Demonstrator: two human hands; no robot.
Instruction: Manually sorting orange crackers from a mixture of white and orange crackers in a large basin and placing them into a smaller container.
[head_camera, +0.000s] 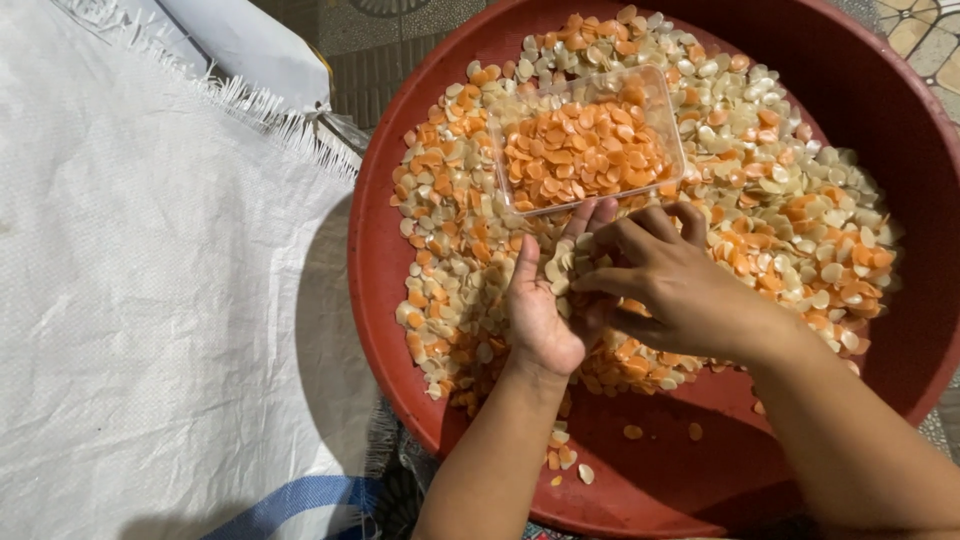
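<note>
A big red round basin holds a heap of small orange and pale cream chips. On the heap rests a clear plastic box filled with orange chips only. My left hand is palm up over the heap, cupping several pale chips against its fingers. My right hand lies next to it, fingertips pinching at the chips in the left palm, just below the box's near edge.
A white woven sack with a frayed edge covers the ground to the left of the basin. A few stray chips lie on the basin's bare near side. Tiled floor shows at the top right.
</note>
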